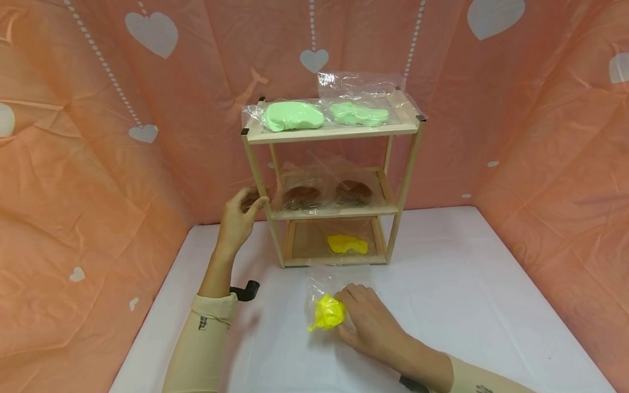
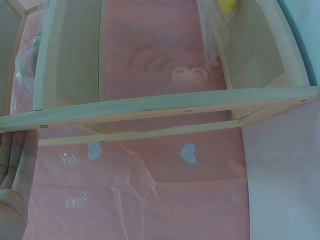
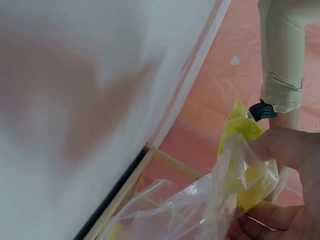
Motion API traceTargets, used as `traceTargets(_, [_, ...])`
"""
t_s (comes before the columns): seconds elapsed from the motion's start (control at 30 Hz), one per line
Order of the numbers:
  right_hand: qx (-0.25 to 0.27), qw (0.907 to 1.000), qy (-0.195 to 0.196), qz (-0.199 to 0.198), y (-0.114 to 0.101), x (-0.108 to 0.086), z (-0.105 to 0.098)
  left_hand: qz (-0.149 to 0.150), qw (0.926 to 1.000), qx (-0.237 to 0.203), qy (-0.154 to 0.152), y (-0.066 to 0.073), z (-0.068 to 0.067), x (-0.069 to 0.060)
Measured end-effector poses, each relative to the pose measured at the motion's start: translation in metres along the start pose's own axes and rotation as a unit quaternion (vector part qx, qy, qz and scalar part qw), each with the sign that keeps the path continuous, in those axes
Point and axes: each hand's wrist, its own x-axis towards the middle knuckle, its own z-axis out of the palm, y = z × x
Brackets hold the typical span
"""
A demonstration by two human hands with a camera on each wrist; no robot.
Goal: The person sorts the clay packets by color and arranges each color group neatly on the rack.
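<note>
A three-tier wooden shelf (image 1: 330, 214) stands on the white table. My left hand (image 1: 238, 218) grips its left front post at middle-tier height, thumb in front. The left wrist view shows the fingers (image 2: 15, 160) of that hand against the post. In front of the shelf, my right hand (image 1: 369, 322) pinches a clear plastic bag (image 3: 200, 200) holding a yellow lump (image 1: 328, 313), held above the table. The lump's exact kind cannot be told. Another yellow lump (image 1: 347, 244) lies on the bottom tier, right of its middle.
Two bagged pale green lumps (image 1: 293, 115) lie side by side on the top tier. Two bagged dark brown lumps (image 1: 353, 191) occupy the middle tier. White tablecloth (image 1: 452, 284) extends around the shelf, and a pink curtain with hearts (image 1: 206, 71) encloses the back and sides.
</note>
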Motion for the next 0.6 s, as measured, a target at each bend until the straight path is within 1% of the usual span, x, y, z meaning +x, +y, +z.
traceTargets(0.17, [-0.013, 0.9995, 0.025, -0.015, -0.003, 0.000, -0.006, 0.001, 1.0000, -0.005, 0.001, 0.001, 0.001, 0.000])
traceTargets(0.37, [-0.010, 0.9993, 0.032, -0.015, -0.003, 0.004, -0.011, 0.001, 1.0000, -0.004, 0.002, 0.002, 0.002, 0.000])
traceTargets(0.47, [-0.006, 0.9990, 0.040, -0.019, 0.000, 0.007, -0.011, 0.003, 1.0000, -0.005, 0.002, 0.002, 0.001, 0.000])
traceTargets(0.6, [-0.002, 0.9975, 0.062, -0.033, 0.006, 0.013, -0.006, 0.006, 0.9999, -0.008, 0.003, 0.001, 0.001, 0.000])
